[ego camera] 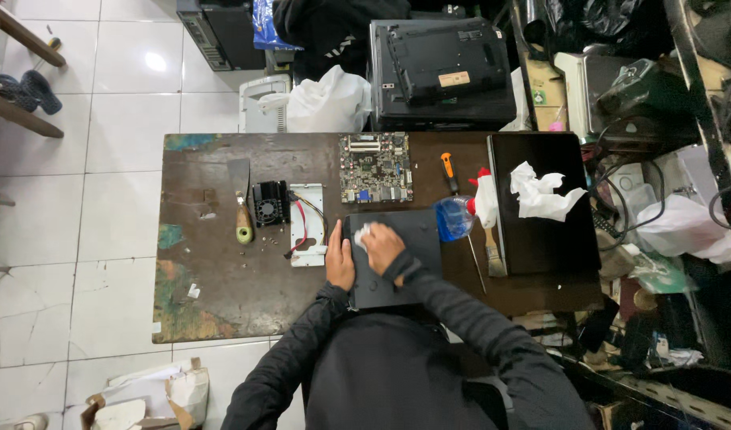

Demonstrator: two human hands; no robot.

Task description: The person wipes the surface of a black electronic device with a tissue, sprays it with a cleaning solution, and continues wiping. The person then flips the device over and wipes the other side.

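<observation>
Hands: two, both the person's own, in black sleeves, near the front edge of the worn brown surface (pixel 222 295).
Left hand (pixel 341 261): lies flat along the left edge of the one flat black rectangular case panel (pixel 397 279); fingers straight and close together, holding nothing but pressed to the panel's side.
Right hand (pixel 384 247): rests on top of the panel near its upper left corner; fingers curled down over one small white wad of cloth or tissue (pixel 362 236), which is pressed against the panel.
Black panel: one, lying flat at the middle front of the surface, just before the person's body.
Circuit boards: one green board (pixel 375 167), beyond the panel, apart from it.
Fans: one small black square fan block (pixel 270 203), to the left of the hands.
Metal brackets: one pale flat bracket with red and black wires (pixel 307 224), just beside the left hand.
Scrapers: one, with a wooden handle and green end (pixel 241 203), left of the fan.
Bottles: one clear plastic bottle with a blue tint (pixel 454 217), touching the panel's right upper corner.
Screwdrivers: one with an orange handle (pixel 449 171).
Brushes: one flat paintbrush (pixel 493 247), right of the panel.
Closed black laptop (pixel 548 239): one, at the right, with one crumpled white tissue (pixel 540 193) on it.
</observation>
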